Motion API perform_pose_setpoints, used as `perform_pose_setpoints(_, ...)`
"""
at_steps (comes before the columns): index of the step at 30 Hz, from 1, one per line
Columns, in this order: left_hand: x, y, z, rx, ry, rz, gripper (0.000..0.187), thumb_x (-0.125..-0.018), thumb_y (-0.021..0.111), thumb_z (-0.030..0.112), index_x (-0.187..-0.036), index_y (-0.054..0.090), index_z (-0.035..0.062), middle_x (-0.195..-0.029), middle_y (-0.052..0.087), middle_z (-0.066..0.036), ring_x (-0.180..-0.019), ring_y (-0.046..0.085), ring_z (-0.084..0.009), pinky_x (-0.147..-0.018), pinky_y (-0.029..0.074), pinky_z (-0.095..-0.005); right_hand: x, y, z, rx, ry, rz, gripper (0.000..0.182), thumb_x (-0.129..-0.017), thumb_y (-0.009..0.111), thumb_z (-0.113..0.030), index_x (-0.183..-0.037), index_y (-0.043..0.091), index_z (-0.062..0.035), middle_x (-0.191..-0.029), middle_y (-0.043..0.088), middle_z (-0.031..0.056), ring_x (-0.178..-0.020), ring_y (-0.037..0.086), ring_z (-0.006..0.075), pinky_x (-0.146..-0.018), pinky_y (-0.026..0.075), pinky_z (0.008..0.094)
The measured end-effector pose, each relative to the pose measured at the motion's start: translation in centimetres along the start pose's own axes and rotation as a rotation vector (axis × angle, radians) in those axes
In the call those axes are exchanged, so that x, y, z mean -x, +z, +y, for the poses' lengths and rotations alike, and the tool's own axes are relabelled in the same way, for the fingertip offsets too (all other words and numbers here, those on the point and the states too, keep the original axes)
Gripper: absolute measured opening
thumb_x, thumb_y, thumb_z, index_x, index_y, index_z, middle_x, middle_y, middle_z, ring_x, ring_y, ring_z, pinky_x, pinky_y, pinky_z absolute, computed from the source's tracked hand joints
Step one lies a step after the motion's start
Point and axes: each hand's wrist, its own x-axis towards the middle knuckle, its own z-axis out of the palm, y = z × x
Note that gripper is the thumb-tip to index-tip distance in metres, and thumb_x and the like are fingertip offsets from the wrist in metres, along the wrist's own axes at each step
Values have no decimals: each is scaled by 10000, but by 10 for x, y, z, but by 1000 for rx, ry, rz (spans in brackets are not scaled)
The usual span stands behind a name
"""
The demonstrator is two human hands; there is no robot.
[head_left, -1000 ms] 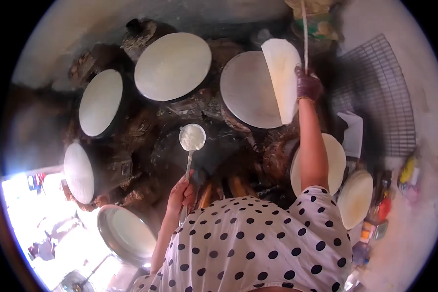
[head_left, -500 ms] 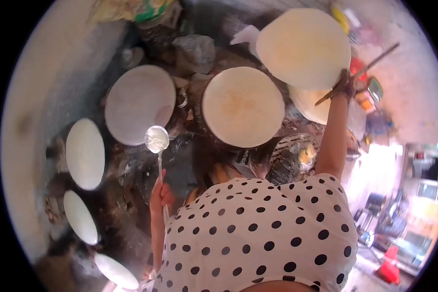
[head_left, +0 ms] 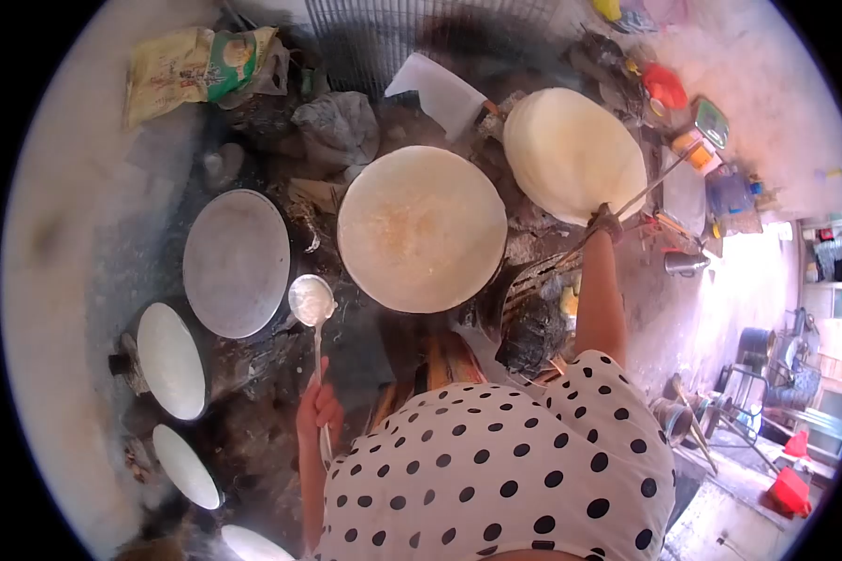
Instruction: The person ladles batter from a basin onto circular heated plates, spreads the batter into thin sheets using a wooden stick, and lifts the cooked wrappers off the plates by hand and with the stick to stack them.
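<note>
My left hand (head_left: pixel 318 411) is closed round the long handle of a ladle (head_left: pixel 312 299), whose bowl holds white batter. The bowl hangs between a bare grey round griddle (head_left: pixel 237 264) on the left and a griddle in the middle covered by a pale flatbread (head_left: pixel 421 229), browned at its centre. To the right, my right hand (head_left: pixel 604 222) grips a long thin stick (head_left: pixel 662 176) at the near edge of a stack of round flatbreads (head_left: pixel 571 150). The hand overlaps the stack's rim in this view.
More round pans with white surfaces (head_left: pixel 171 361) line the left side. A yellow and green sack (head_left: pixel 201 70) lies at the back left, near a crumpled grey bag (head_left: pixel 339 128). A dark bundle (head_left: pixel 531 335) sits right of my torso. Containers and a metal jug (head_left: pixel 685 263) stand farther right.
The flatbread that was raised by my right hand now lies on the stack, and that hand is lower. The view has shifted; my left hand still holds the filled ladle.
</note>
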Motion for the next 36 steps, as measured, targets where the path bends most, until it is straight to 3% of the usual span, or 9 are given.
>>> perform_pose_setpoints(7,77,-58,-26,452,246,-148,404,-1013,261,142,-1411,278,73,-610,361,42,-393,379,-47,-411,332,-216,84,56,-62,-717,-294,402,355,-942,472,-327,-1078,583,-17,-861,643,102,-712,622,153,-610,506,285)
perform_pose_setpoints(9,101,-88,-45,655,305,-204,364,-997,306,142,-1340,375,40,-618,392,50,-401,382,-31,-405,338,-203,141,82,-96,-1416,-451,90,357,-946,476,-327,-1060,580,-5,-822,638,97,-681,613,141,-570,502,273)
perform_pose_setpoints(11,129,-126,-79,852,444,-224,346,-996,307,140,-1304,406,16,-619,403,49,-406,387,-32,-409,337,-200,202,125,-138,-2079,-520,-792,360,-950,479,-327,-1041,577,7,-783,632,92,-649,603,129,-530,497,260)
perform_pose_setpoints(12,142,-145,-92,986,495,-271,335,-995,307,138,-1268,437,-8,-620,413,48,-412,392,-33,-413,336,-198,307,79,-176,-1324,-552,-582,337,-955,493,-325,-985,564,3,-661,573,44,-500,519,96,-410,400,227)
perform_pose_setpoints(17,247,-252,-239,1287,1045,-219,330,-993,352,181,-1277,463,54,-600,392,43,-412,331,-49,-404,297,-195,591,110,-190,-537,-1098,-1374,214,-935,527,-142,-1143,547,-96,-711,589,11,-485,508,73,-421,417,218)
perform_pose_setpoints(19,297,-270,-302,747,1080,661,356,-983,400,168,-1336,434,135,-605,381,45,-419,331,-52,-379,269,-189,690,113,-160,-65,-1380,-1408,233,-923,533,-114,-1153,569,-95,-688,590,4,-514,540,77,-441,437,224)
perform_pose_setpoints(23,340,-357,-395,831,907,1136,365,-955,433,162,-1315,434,102,-589,389,34,-400,327,-61,-358,271,-213,840,156,-53,520,-1187,-1642,361,-887,536,-101,-1246,535,-130,-687,588,29,-505,543,93,-412,434,249)
perform_pose_setpoints(29,366,-588,-442,725,864,1150,131,-916,438,151,-982,515,68,-593,461,-3,-416,403,-106,-399,345,-233,979,212,34,817,-1041,-1530,455,-859,431,-12,-1281,475,-174,-732,579,83,-501,544,166,-423,464,315)
perform_pose_setpoints(36,384,-707,-386,92,453,1460,165,-885,432,139,-837,522,10,-585,540,-89,-472,539,-188,-464,449,-342,1067,315,66,846,-1123,-1421,197,-914,464,-183,-1075,532,-91,-722,578,66,-515,537,171,-426,436,321)
